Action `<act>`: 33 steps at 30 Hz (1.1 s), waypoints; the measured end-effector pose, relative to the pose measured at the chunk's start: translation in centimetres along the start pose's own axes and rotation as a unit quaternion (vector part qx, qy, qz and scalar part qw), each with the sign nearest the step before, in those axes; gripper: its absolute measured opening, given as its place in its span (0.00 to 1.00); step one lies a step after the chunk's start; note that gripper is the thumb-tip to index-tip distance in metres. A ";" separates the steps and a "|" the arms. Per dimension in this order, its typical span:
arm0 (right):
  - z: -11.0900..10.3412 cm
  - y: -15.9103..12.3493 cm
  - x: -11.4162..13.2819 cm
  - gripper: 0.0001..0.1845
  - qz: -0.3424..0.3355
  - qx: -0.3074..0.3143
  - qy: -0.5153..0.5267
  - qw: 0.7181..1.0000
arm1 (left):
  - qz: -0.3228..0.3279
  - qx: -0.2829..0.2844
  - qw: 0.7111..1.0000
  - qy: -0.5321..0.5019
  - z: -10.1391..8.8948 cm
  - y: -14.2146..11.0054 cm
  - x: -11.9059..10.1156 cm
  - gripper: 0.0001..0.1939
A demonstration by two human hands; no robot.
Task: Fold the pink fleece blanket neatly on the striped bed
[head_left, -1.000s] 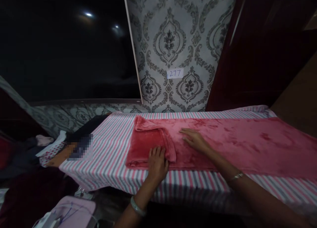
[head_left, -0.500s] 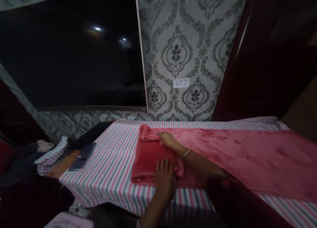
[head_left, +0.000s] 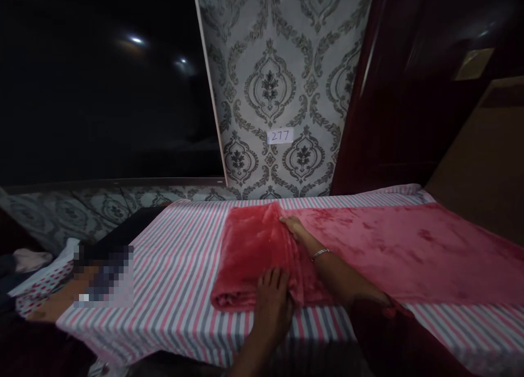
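A red plush blanket (head_left: 249,246) lies on the striped cloth, its left end folded into a thick layered pad. To the right, the rest of the blanket stretches out flat in a single pinkish-red strip. My right hand (head_left: 292,227), with a bracelet at the wrist, grips the far right edge of the folded pad, fingers closed on the fabric. Near the front, my left hand (head_left: 273,298) rests on the pad's right side with its fingers laid over the top; its thumb is mostly hidden.
A striped cloth (head_left: 172,268) covers the table. Behind it are a patterned wall with a "277" paper label (head_left: 280,136) and a large dark television (head_left: 110,104). Clothes and a spotted fabric (head_left: 45,284) lie at left. A brown board (head_left: 483,164) stands at right.
The turned-back far left corner of the blanket now lies smooth. My right hand has moved right along the fold, while my left hand stays in place. The view has shifted right.
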State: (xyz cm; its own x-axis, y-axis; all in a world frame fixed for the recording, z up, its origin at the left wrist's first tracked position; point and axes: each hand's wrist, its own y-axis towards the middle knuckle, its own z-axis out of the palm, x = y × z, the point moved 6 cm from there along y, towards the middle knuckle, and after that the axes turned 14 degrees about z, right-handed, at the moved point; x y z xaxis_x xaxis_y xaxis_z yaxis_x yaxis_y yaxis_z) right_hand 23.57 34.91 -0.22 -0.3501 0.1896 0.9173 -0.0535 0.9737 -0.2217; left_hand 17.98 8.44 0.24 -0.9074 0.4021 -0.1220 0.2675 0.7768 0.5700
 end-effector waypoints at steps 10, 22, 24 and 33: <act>-1.4 0.8 1.4 0.20 -0.003 -0.031 -0.024 0.999 | 0.020 -0.061 0.997 -0.036 -1.9 3.0 -1.1 0.25; -3.7 -2.3 0.3 0.40 -0.099 -0.014 -0.151 0.983 | 0.029 0.056 0.998 -0.019 0.8 4.6 -3.9 0.19; -3.9 -2.8 0.4 0.38 -0.110 -0.020 -0.175 0.978 | 0.033 0.074 0.997 -0.019 1.1 4.6 -4.3 0.19; -4.8 -3.2 0.3 0.11 -0.074 -0.049 -0.285 0.954 | 0.043 0.043 0.988 -0.140 -3.3 4.5 -1.3 0.23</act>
State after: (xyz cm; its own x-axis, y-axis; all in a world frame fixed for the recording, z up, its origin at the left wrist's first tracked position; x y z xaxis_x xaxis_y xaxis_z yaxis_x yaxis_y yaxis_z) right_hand 28.11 32.46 2.32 -0.7993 -0.0238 0.6005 -0.0645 0.9968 -0.0464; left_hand 19.26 9.83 5.64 -0.7585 0.5768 -0.3034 0.3763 0.7677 0.5188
